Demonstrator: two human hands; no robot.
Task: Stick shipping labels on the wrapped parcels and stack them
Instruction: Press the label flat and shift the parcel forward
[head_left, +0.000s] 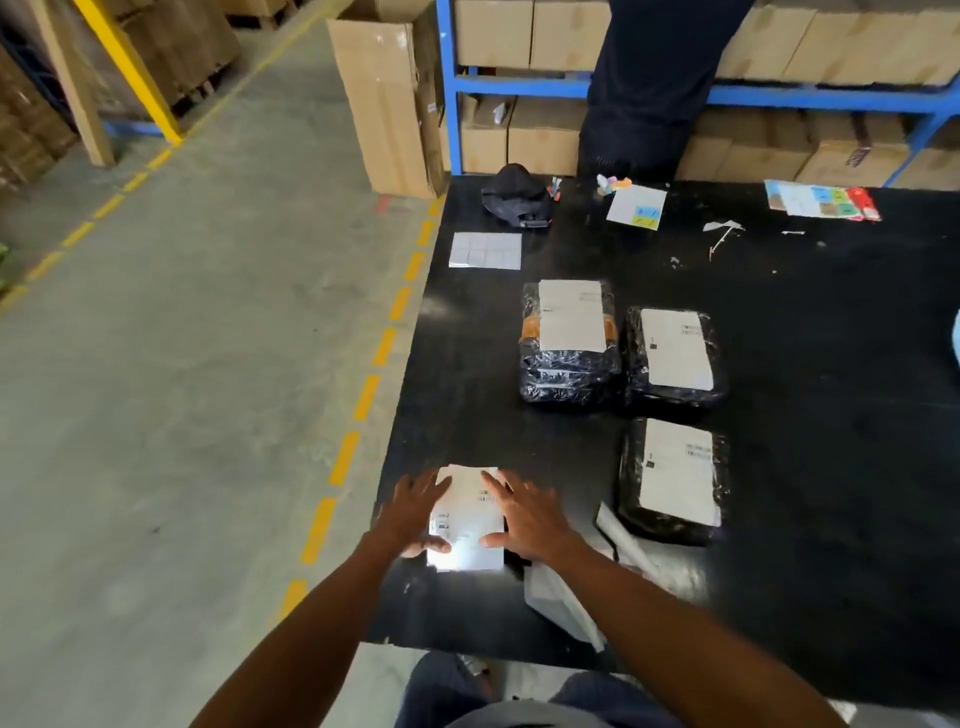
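A white shipping label (467, 519) lies on a black wrapped parcel at the near left corner of the black table (831, 415); the parcel is mostly hidden under the label and my hands. My left hand (413, 512) presses flat on the label's left side and my right hand (524, 514) on its right side, fingers spread. Three more black wrapped parcels carry white labels: a thick one (569, 343) at the middle, one (675, 353) beside it on the right, and one (675, 480) nearer to me.
White backing sheets (566, 597) lie by my right wrist. A sheet of small stickers (485, 250), a black cap (517, 195) and coloured papers (821, 200) sit at the far edge. A person in dark clothes (660, 78) stands before blue shelves of cartons.
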